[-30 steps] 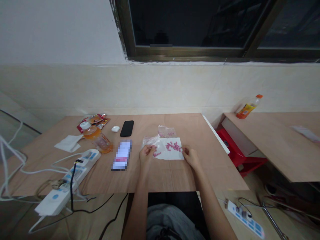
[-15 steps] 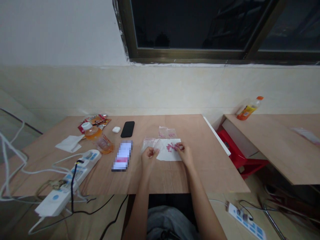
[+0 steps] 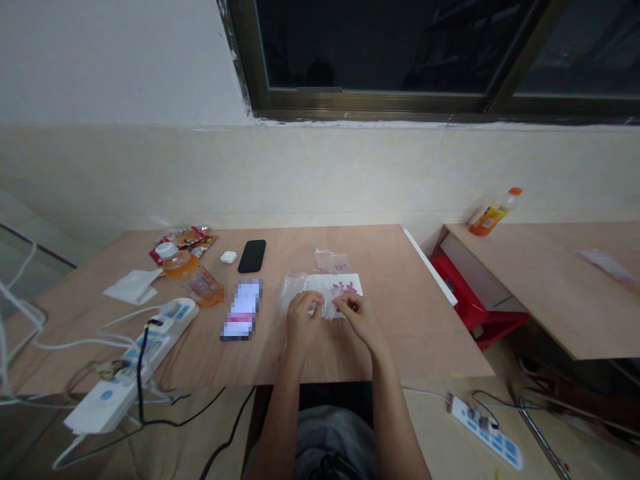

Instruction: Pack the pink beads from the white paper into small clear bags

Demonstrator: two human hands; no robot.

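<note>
A white sheet of paper [image 3: 350,280] lies on the wooden table [image 3: 310,353] with several small pink beads [image 3: 345,288] on it. My left hand [image 3: 303,317] and my right hand [image 3: 356,312] meet over the sheet's near edge, both pinched on a small clear plastic bag [image 3: 327,305] between them. Another clear bag [image 3: 293,287] lies flat just left of the sheet. A third clear bag with pink beads [image 3: 331,261] lies behind the sheet. What my fingertips hold besides the bag is too small to tell.
A lit phone [image 3: 243,310], a black phone [image 3: 252,256], a white earbud case [image 3: 229,257], a lying orange drink bottle [image 3: 189,273], snack wrappers [image 3: 183,237], a tissue [image 3: 131,287] and power strips with cables [image 3: 145,340] sit left. Right stands a second table [image 3: 555,293] with a bottle [image 3: 493,212].
My right hand moved left from the sheet's right side to meet my left hand at the small bag. The left hand stayed near the sheet's left corner.
</note>
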